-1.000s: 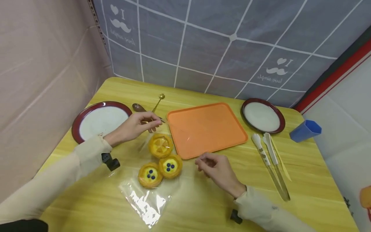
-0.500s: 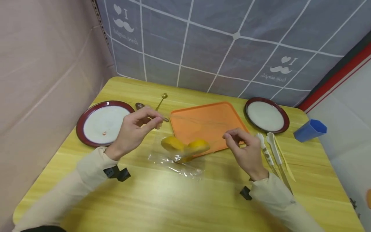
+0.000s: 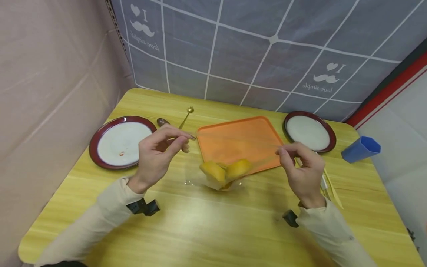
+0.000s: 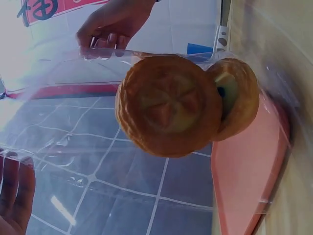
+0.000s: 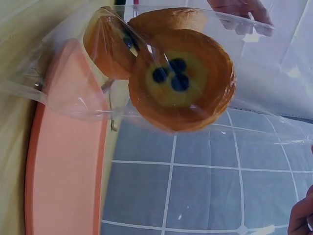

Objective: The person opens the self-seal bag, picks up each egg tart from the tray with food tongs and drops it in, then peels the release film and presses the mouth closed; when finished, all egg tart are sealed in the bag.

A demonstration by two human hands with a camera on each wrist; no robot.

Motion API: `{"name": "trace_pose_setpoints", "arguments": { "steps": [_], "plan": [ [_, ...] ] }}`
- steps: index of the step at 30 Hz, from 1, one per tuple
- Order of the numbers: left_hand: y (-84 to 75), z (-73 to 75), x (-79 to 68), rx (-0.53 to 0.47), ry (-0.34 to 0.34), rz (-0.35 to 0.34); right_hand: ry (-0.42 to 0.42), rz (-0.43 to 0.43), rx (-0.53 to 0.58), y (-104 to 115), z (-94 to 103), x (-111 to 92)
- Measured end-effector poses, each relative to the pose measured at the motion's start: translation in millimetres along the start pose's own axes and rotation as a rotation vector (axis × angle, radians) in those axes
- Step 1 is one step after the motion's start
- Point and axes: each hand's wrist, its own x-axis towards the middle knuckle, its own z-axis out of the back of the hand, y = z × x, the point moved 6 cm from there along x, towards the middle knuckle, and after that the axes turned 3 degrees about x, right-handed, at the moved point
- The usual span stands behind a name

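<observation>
My left hand [image 3: 156,157] pinches one edge of a clear plastic bag [image 4: 63,132] between thumb and forefinger. On the other side, my right hand [image 3: 305,174] pinches the opposite edge, so the bag's mouth is stretched wide. Several pastry tarts sag together in the bottom of the bag, just in front of the orange tray. In the left wrist view a tart with a wedge pattern [image 4: 171,105] faces the camera. A tart topped with blueberries [image 5: 181,81] shows in the right wrist view, with others behind it.
The orange tray [image 3: 240,126] lies mid-table. A red-rimmed plate [image 3: 96,155] is left, another plate [image 3: 308,131] back right. A blue cup [image 3: 360,149] stands at the right edge. A brown spoon [image 3: 162,121] and gold spoon [image 3: 190,109] lie behind my left hand. White-handled utensils [image 3: 325,184] are partly hidden.
Both hands now pinch the bag, which has come up off the table with the tarts sliding together inside. My right hand has moved right and away from me, spreading the mouth.
</observation>
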Motion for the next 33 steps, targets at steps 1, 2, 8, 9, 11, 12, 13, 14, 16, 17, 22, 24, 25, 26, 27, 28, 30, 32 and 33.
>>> {"name": "trace_pose_setpoints", "arguments": {
  "steps": [1,2,8,9,11,12,13,14,16,17,22,24,25,26,27,28,30,32,33],
  "plan": [
    [1.2,0.3,-0.7,-0.021,-0.014,0.000,-0.009,0.003,0.003,0,1.7,-1],
    [3.3,0.4,-1.7,-0.037,-0.023,0.006,-0.012,0.006,0.005,-1,2.9,-2],
    [20.4,-5.9,-14.0,0.039,0.007,0.132,0.056,-0.024,-0.043,-12,6.0,-17],
    [21.5,-7.5,-15.4,0.059,0.022,0.145,0.068,-0.036,-0.055,-15,6.5,-21],
    [21.4,-11.2,-16.1,0.078,0.053,0.163,0.092,-0.050,-0.075,-22,7.9,-27],
    [21.5,-12.7,-15.9,0.075,0.066,0.167,0.099,-0.056,-0.083,-25,8.5,-29],
    [21.7,-14.0,-15.6,0.069,0.074,0.170,0.105,-0.060,-0.086,-26,8.6,-30],
    [21.7,-15.1,-15.1,0.067,0.080,0.176,0.110,-0.063,-0.092,-28,8.8,-31],
    [22.1,-17.0,-14.5,0.051,0.087,0.196,0.113,-0.069,-0.110,-29,8.6,-32],
    [22.4,-17.9,-14.3,0.039,0.089,0.208,0.103,-0.072,-0.125,-28,8.5,-31],
    [22.9,-20.3,-15.4,0.016,0.100,0.272,-0.095,0.073,-0.274,1,1.9,-19],
    [22.5,-20.8,-15.2,0.025,0.105,0.280,-0.179,0.246,-0.340,25,-11.5,-12],
    [22.3,-20.8,-15.2,0.029,0.107,0.282,-0.194,0.341,-0.366,38,-21.5,-9],
    [22.2,-20.8,-15.3,0.035,0.109,0.284,-0.175,0.425,-0.387,50,-33.1,-6],
    [22.5,-20.7,-15.5,0.043,0.110,0.288,-0.132,0.495,-0.404,60,-45.8,-4],
    [24.1,-20.5,-16.3,0.052,0.112,0.289,-0.065,0.546,-0.410,67,-59.2,-2],
    [28.2,-20.4,-18.3,0.069,0.119,0.300,0.100,0.562,-0.415,74,-83.2,2],
    [32.0,-20.5,-20.4,0.088,0.125,0.310,0.259,0.495,-0.416,72,-101.3,4],
    [34.0,-20.7,-21.4,0.096,0.130,0.315,0.311,0.456,-0.417,68,-107.5,6]
  ]
}}
